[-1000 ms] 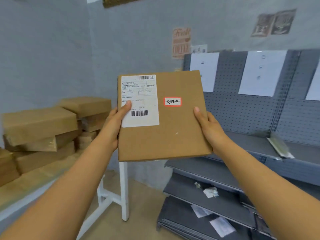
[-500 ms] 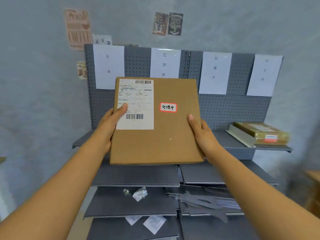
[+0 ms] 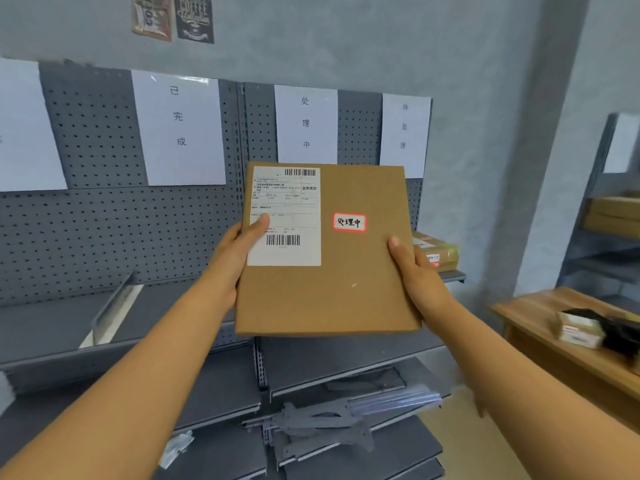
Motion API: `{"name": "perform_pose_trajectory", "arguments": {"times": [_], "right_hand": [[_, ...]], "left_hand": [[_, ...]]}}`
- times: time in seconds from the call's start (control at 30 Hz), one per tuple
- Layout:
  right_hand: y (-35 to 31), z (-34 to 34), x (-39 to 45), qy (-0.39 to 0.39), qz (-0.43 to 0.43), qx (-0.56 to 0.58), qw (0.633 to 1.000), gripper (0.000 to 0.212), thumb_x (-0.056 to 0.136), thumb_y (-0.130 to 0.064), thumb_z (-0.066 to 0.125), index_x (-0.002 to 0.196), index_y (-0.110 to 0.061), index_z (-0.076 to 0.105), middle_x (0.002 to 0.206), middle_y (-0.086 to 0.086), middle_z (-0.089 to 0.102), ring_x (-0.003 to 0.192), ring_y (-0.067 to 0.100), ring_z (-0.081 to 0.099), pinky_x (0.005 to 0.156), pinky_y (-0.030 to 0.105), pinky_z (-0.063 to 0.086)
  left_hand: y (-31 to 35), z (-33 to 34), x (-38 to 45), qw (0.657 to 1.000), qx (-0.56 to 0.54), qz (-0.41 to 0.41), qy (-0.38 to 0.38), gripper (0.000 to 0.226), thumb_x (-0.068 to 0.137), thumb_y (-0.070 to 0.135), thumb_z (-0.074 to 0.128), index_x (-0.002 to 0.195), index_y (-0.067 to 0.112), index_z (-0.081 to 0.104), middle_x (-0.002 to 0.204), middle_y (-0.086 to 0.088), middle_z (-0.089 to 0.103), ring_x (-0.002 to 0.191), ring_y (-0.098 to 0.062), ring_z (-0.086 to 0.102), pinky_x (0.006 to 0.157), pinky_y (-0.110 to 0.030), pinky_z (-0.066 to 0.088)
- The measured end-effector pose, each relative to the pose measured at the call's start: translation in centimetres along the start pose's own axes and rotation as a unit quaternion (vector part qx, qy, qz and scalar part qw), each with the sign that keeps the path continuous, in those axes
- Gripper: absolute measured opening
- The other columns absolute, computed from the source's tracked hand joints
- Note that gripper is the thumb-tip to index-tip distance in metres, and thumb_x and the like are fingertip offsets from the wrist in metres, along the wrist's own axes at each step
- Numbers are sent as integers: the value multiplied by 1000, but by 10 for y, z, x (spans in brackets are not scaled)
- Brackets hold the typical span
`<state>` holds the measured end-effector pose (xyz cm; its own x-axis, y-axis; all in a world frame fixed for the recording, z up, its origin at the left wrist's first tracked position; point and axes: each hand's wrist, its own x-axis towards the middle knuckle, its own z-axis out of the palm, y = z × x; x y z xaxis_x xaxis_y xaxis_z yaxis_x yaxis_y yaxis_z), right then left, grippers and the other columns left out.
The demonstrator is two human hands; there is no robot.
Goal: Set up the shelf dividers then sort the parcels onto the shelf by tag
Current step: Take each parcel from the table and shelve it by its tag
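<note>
Two bare hands hold a flat square brown cardboard parcel [image 3: 346, 271] upright in front of the grey perforated metal shelf unit [image 3: 104, 220]. The left hand [image 3: 232, 258] grips the parcel's left edge, its thumb lying across the white printed shipping label [image 3: 285, 209] with barcodes; the fingers behind the parcel are hidden. The right hand [image 3: 415, 271] grips the right edge, thumb on the front face, fingers also hidden behind. A small red-bordered white tag [image 3: 349, 222] with handwritten characters sits on the parcel's face, just right of the shipping label.

Directly above the parcel, on the shelf unit's back panel, hangs a white paper sheet with three printed characters [image 3: 306, 123]; its last two characters match the tag's. Left of it hangs another white paper sign [image 3: 178, 129], and right of it a third white sign [image 3: 404, 126]. Behind the parcel's right edge, a second brown parcel wrapped in clear tape [image 3: 440, 252] lies on the shelf unit's top shelf. Left of the held parcel, a thin pale metal divider [image 3: 110, 313] leans tilted on the same shelf. On a lower shelf lies a heap of grey metal brackets [image 3: 311, 424].
</note>
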<state>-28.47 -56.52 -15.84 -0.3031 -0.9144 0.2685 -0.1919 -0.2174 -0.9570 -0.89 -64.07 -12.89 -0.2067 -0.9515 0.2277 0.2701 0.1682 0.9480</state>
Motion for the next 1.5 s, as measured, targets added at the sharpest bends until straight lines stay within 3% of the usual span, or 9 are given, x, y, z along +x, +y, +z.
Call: {"name": "perform_pose_trajectory", "arguments": {"times": [0.33,0.5,0.63,0.73,0.83,1.0,1.2,1.3,1.5], "right_hand": [[39,-106,129,-54,9,2,999,87,66,-84,53,132,-28,54,118,-2,70,104,19,70,94,45,56],[54,-97,173,-81,26,14,996,52,78,-78,54,112,-38,54,109,-11,68,99,11,67,77,30,54],[63,-79,205,-100,30,14,994,67,72,-82,52,120,-35,53,108,-10,68,94,10,68,68,26,52],[71,-62,233,-114,39,15,993,74,82,-78,50,135,-27,51,116,-2,69,100,17,70,75,33,56],[80,-41,267,-127,62,15,990,74,87,-75,47,139,-23,49,120,1,68,102,21,69,82,39,58],[100,-7,321,-152,137,7,979,69,93,-67,46,139,-16,51,124,9,67,106,27,68,92,43,56],[138,30,364,-155,205,-32,966,69,99,-59,42,149,-10,41,137,16,59,122,33,59,107,48,46],[153,44,375,-167,232,-40,957,57,102,-51,42,143,-12,47,130,16,63,117,33,61,102,47,48],[183,56,405,-174,279,-69,942,50,102,-51,43,133,-14,55,107,8,67,93,24,63,76,35,47]], "left_hand": [[-57,112,94,999,-6,8,37,58,84,46,73,134,23,59,121,-5,72,110,-26,70,92,-47,56],[-63,111,119,997,9,0,79,56,86,46,70,135,22,58,122,-7,71,110,-28,69,93,-49,55],[-69,99,143,991,30,-15,132,65,85,48,71,138,16,53,122,-10,71,109,-32,69,95,-53,54],[-76,87,166,985,42,-35,164,76,81,53,73,141,13,47,123,-12,69,108,-33,69,96,-55,53],[-85,70,195,984,53,-61,157,63,87,54,66,137,17,54,121,-10,71,106,-31,70,94,-49,55],[-113,43,243,978,69,-136,140,51,89,55,64,129,23,62,105,-5,77,92,-25,75,71,-36,61],[-148,11,291,958,136,-151,201,74,88,49,70,143,9,41,120,-13,67,101,-31,69,85,-45,58],[-166,-2,303,948,153,-184,209,60,89,41,69,135,8,51,110,-13,71,93,-29,71,71,-37,59],[-197,-8,323,937,148,-234,213,63,87,35,68,137,12,37,113,-13,65,96,-29,67,71,-37,55]]}}
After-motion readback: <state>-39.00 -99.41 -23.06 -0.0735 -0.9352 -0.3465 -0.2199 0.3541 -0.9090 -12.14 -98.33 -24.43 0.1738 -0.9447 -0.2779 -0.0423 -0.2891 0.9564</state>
